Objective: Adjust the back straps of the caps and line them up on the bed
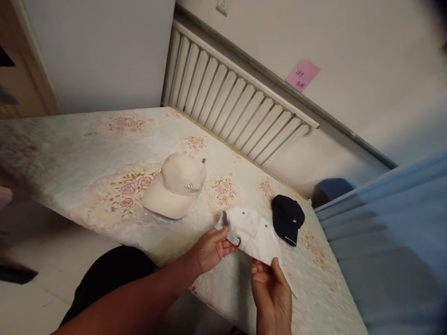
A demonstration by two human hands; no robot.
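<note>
A white baseball cap [252, 233] is held up over the near side of the floral-covered table, its back strap turned toward my left hand. My left hand [213, 250] pinches the cap by that adjustable strap. On its lower edge, my right hand [270, 284] grips the cap between thumb and fingers; the fingertips are partly hidden beneath it. To the left a beige baseball cap [183, 174] rests on the table with its brim toward me. A dark navy baseball cap [288, 214] lies on the right, just beyond the white one.
Flower-patterned cloth covers the table [87, 149]. A white radiator [223, 88] runs along the wall behind it, with a pink note [303, 74] above. Blue curtain [394, 242] hangs at the right edge, next to a dark blue object [333, 190].
</note>
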